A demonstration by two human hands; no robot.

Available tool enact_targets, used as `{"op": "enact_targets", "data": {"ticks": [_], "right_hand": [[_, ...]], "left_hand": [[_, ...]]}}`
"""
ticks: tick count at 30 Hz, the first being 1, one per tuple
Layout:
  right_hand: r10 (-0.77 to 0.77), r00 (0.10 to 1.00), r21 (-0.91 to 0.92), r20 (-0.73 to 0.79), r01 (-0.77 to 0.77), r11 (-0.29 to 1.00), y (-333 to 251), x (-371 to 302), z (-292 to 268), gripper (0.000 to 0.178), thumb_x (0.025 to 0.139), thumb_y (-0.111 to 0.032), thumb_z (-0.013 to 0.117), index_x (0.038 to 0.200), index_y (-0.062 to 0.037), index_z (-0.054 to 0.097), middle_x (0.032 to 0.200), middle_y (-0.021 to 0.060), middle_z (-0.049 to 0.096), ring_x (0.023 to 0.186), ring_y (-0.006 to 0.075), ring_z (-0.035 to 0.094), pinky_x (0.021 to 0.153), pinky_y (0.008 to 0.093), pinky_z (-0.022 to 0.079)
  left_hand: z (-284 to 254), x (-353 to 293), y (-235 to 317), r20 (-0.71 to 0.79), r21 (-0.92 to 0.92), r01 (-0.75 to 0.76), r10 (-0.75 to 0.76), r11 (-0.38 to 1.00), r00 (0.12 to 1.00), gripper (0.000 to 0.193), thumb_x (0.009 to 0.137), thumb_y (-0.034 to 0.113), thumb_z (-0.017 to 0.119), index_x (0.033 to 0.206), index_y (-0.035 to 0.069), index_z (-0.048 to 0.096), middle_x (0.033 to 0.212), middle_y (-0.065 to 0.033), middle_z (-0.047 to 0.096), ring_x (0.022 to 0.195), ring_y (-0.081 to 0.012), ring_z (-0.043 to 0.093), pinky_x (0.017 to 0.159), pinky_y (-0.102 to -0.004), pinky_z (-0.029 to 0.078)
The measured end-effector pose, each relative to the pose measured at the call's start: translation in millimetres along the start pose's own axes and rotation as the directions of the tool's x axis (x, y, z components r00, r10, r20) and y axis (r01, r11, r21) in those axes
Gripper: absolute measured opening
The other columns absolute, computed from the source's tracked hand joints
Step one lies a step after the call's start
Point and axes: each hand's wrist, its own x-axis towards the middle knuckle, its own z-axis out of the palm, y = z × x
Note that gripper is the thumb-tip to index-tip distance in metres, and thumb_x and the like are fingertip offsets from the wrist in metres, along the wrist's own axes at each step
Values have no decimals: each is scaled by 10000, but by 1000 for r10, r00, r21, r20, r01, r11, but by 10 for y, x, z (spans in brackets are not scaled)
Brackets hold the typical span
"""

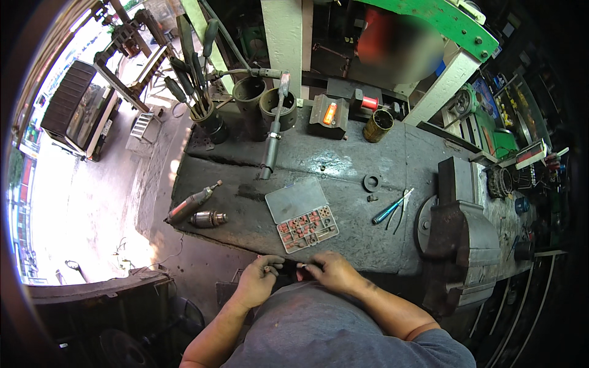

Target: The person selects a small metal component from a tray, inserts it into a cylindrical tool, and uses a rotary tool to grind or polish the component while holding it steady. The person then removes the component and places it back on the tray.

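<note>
My left hand [259,281] is just in front of the workbench's near edge, its fingers curled closed around something too small to make out. Beside it, my right hand [334,271] pinches a small pale piece at its fingertips; its kind cannot be told. Just beyond both hands lies a clear plastic compartment box [316,241] with its lid [297,200] laid back. Small reddish and metallic parts fill its compartments. To the left rest a pencil-shaped die grinder [191,205] with a small tip and a metal armature-like part [208,218].
A large bench vise [461,236] stands at the right. Blue-handled pliers [388,212] and a dark ring [372,182] lie before it. Farther back are tool-filled cans [211,127], a long-handled metal tool [274,138], a metal block [322,120] and a tin [378,127].
</note>
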Motion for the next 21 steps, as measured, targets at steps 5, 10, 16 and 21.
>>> {"op": "enact_targets", "data": {"ticks": [5,10,16,21], "right_hand": [[157,947,-275,-281,-236,932,531,198,-39,263,1091,-271,724,1284,-124,825,1292,197,763,1113,461,767,967,552,637],[129,941,-318,-312,-231,920,735,264,-118,269,1085,-260,727,1308,-139,816,1292,200,745,1089,479,768,942,564,639],[75,883,-283,-463,-227,932,758,559,-286,249,1071,-246,751,1275,-126,829,1255,204,740,1082,486,761,941,566,629],[50,902,-306,-429,-197,931,712,901,-306,222,1080,-267,728,1180,-104,841,1178,190,746,1086,460,755,957,562,616]], "left_hand": [[-11,2,-177,-69,-190,45,-59,981,996,263,1099,-42,623,1347,-51,709,1238,-134,787,987,-167,755,901,-320,628],[36,-61,-197,-59,-326,116,-143,938,988,231,1108,100,772,1285,-34,709,1067,-110,809,837,-144,751,763,-298,614],[12,-42,-275,-71,-199,125,-142,972,987,271,1072,160,852,1236,-27,745,952,-53,790,754,-96,682,687,-272,554],[22,-10,-271,-68,-243,81,-101,967,993,321,1062,164,862,1275,-41,739,962,-40,774,787,-88,667,700,-265,546]]}}
